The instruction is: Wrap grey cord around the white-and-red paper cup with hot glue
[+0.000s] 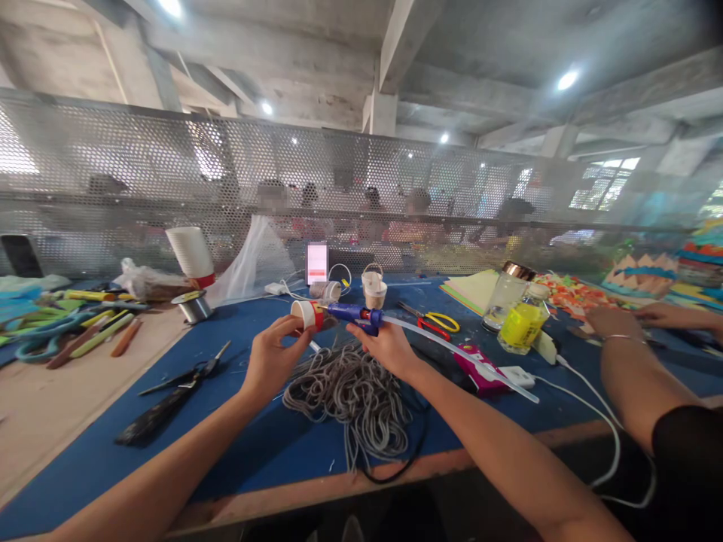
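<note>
My left hand [274, 357] is closed round a small paper cup [308, 313] with a red band, held on its side above the blue table mat [237, 421]. My right hand [384, 345] grips a blue hot glue gun [353, 314] whose nozzle points left at the cup. A long clear glue stick [468, 357] trails out of the gun's back to the right. A heap of grey cord [353, 395] lies on the mat just below both hands.
Black scissors [181, 380] lie left of my hands; yellow-handled scissors [434, 322], a pink tool [477, 369], a glass jar [505, 297] and a yellow bottle [523, 324] lie right. Another person's arm [638, 369] rests at the right. A stack of cups [190, 254] stands before the mesh screen.
</note>
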`<action>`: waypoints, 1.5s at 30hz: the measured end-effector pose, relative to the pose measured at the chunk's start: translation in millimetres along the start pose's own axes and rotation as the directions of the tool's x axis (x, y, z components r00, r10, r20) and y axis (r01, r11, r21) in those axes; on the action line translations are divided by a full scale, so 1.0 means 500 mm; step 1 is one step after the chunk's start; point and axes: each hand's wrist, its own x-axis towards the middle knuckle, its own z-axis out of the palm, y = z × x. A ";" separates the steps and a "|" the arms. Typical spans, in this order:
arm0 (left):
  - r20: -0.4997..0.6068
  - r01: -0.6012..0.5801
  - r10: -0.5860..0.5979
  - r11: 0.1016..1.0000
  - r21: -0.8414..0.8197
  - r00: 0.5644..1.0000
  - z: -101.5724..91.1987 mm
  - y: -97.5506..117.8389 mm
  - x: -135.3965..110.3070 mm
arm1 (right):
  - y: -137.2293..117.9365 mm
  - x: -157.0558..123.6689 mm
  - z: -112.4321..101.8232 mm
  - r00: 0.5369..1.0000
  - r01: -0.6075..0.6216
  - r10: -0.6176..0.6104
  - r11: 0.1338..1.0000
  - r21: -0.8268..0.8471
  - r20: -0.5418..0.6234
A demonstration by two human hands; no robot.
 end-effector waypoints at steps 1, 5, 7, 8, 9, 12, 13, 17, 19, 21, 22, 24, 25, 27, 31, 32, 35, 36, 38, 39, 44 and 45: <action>-0.002 -0.004 0.004 1.000 0.002 1.000 0.000 -0.001 0.000 | 0.000 0.000 0.000 1.000 -0.002 0.002 1.000 -0.003 -0.001; -0.001 -0.018 0.018 1.000 0.014 1.000 0.000 0.000 0.002 | -0.001 0.000 0.001 1.000 -0.012 0.012 1.000 0.002 0.001; -0.006 -0.024 0.024 0.999 0.028 1.000 0.000 0.002 0.003 | -0.003 0.000 0.000 1.000 -0.018 0.018 1.000 0.002 0.006; -0.010 -0.026 0.027 0.999 0.034 1.000 0.000 0.003 0.003 | -0.003 0.001 -0.001 1.000 -0.022 0.022 1.000 0.001 0.011; -0.015 -0.027 0.028 0.999 0.036 0.999 0.001 0.003 0.003 | -0.004 0.001 -0.002 1.000 -0.026 0.026 1.000 0.001 0.014; -0.019 -0.025 0.026 0.999 0.027 0.999 0.001 0.007 0.002 | -0.004 0.001 -0.003 0.999 -0.031 0.031 0.999 0.013 0.015; -0.019 -0.024 0.024 1.000 0.021 1.000 0.001 0.008 0.002 | -0.004 0.001 -0.003 1.000 -0.028 0.028 0.999 0.022 0.011; -0.016 -0.004 0.005 1.000 0.002 1.000 -0.001 0.010 0.002 | -0.004 0.001 -0.001 1.000 -0.007 0.008 0.999 0.050 -0.010; -0.016 0.022 -0.022 1.000 -0.010 1.000 -0.002 0.008 0.003 | -0.007 -0.001 -0.002 1.000 -0.008 0.009 0.998 0.060 -0.014; -0.008 0.069 -0.069 0.996 -0.053 0.998 -0.002 0.004 0.005 | -0.011 -0.002 -0.004 1.000 -0.031 0.031 0.994 0.101 0.003; 0.004 0.105 -0.105 0.990 -0.093 0.994 -0.002 0.002 0.006 | -0.013 -0.003 -0.005 0.999 -0.050 0.048 0.988 0.145 0.018; 0.047 0.193 -0.188 0.960 -0.204 0.981 0.000 -0.003 0.009 | -0.016 -0.002 -0.007 0.996 -0.088 0.081 0.959 0.271 0.037; 0.068 0.239 -0.229 0.934 -0.265 0.971 0.001 -0.005 0.010 | -0.017 -0.001 -0.007 0.995 -0.098 0.093 0.936 0.339 0.033; 0.107 0.318 -0.300 0.870 -0.376 0.948 0.003 -0.007 0.011 | -0.015 0.004 -0.004 0.994 -0.098 0.110 0.891 0.444 -0.002; 0.177 0.411 -0.374 0.759 -0.505 0.910 0.008 -0.004 0.009 | -0.007 0.013 0.007 0.989 -0.111 0.144 0.848 0.517 -0.024; 0.193 0.421 -0.378 0.738 -0.528 0.906 0.009 -0.002 0.009 | -0.005 0.014 0.011 0.989 -0.117 0.148 0.842 0.526 -0.018; 0.224 0.431 -0.374 0.690 -0.581 0.900 0.011 0.004 0.007 | -0.001 0.012 0.023 0.989 -0.117 0.149 0.841 0.528 -0.019; 0.236 0.437 -0.373 0.678 -0.591 0.897 0.012 0.006 0.007 | -0.001 0.010 0.027 0.989 -0.111 0.147 0.850 0.515 -0.030; 0.255 0.449 -0.374 0.657 -0.606 0.892 0.013 0.009 0.007 | -0.001 0.008 0.033 0.988 -0.101 0.143 0.871 0.481 -0.052; 0.263 0.455 -0.376 0.648 -0.611 0.889 0.014 0.010 0.007 | -0.001 0.008 0.035 0.988 -0.101 0.145 0.877 0.470 -0.057; 0.247 0.442 -0.370 0.674 -0.592 0.896 0.014 0.010 0.007 | -0.008 0.008 0.029 0.984 -0.144 0.179 0.864 0.482 -0.026; 0.238 0.438 -0.371 0.687 -0.580 0.898 0.013 0.009 0.007 | -0.010 0.008 0.025 0.984 -0.142 0.175 0.868 0.475 -0.025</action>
